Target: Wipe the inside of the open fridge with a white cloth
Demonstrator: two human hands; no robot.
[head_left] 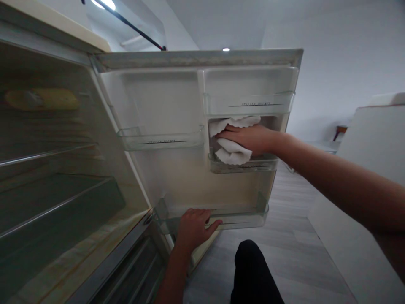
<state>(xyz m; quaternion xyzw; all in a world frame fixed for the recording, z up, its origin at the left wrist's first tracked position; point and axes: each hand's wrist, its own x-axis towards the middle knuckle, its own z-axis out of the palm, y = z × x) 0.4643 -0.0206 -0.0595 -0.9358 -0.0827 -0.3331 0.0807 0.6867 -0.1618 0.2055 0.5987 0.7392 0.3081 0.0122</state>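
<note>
A fridge door (177, 177) stands open in front of me, its inner side with several clear plastic bins. My right hand (249, 138) presses a crumpled white cloth (232, 152) into the middle right bin (243, 165), under the upper right bin (249, 103). My left hand (193, 226) rests with fingers spread on the rim of the bottom door bin (247, 217), holding nothing.
The fridge interior at left has glass shelves (57, 202) and a yellowish lamp cover (41, 99) on the back wall. A left door bin (161, 139) holds nothing. My dark trouser leg (253, 270) stands on pale wood flooring (284, 236). A white cabinet (373, 139) is at right.
</note>
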